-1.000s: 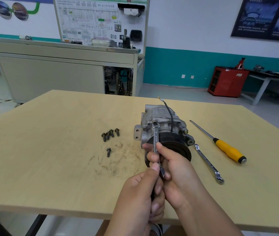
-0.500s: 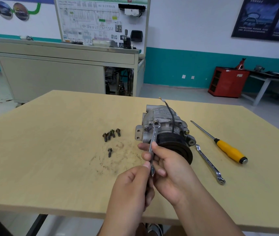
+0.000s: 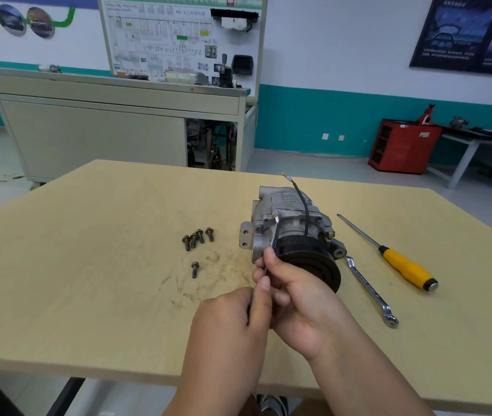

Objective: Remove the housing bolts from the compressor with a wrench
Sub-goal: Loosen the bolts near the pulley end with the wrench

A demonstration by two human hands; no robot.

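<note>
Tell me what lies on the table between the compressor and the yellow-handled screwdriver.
A spare wrench lies flat between the compressor and the screwdriver, seen in the head view.

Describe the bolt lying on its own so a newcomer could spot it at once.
Find the grey compressor on the wooden table. Left of it lie four bolts bunched together. The lone bolt lies apart, nearer the person, touching none.

Wrench shaft hidden in left hand, right hand grip — head seating too small to tell.
</note>
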